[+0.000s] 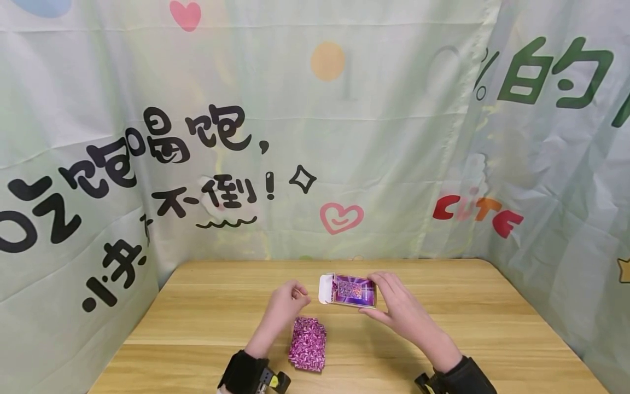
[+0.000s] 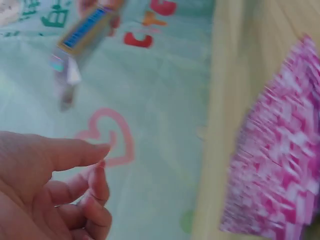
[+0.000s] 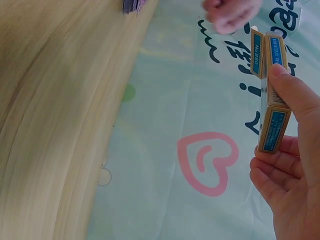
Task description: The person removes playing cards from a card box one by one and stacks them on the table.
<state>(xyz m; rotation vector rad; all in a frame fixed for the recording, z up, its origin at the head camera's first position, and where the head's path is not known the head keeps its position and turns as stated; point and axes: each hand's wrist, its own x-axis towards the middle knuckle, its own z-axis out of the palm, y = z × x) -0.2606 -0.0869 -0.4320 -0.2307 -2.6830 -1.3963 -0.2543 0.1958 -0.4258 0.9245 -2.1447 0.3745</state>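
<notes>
My right hand (image 1: 401,306) holds a small purple card box (image 1: 355,291) above the table, thumb on one narrow side and fingers on the other. The box's white end flap (image 1: 325,289) stands open toward the left. In the right wrist view the box (image 3: 275,97) shows gold edges with blue labels. My left hand (image 1: 287,300) is just left of the flap, apart from it. Its fingers are curled, with the thumb (image 2: 82,154) close against the index finger, and I see nothing between them. Below it, a stack of pink-and-white patterned playing cards (image 1: 308,345) lies on the table.
The wooden table (image 1: 206,323) runs back to a printed cloth backdrop (image 1: 275,241) with hearts and lettering. More cloth (image 1: 556,262) hangs along the right side. Black straps (image 1: 244,372) with small cameras circle both wrists.
</notes>
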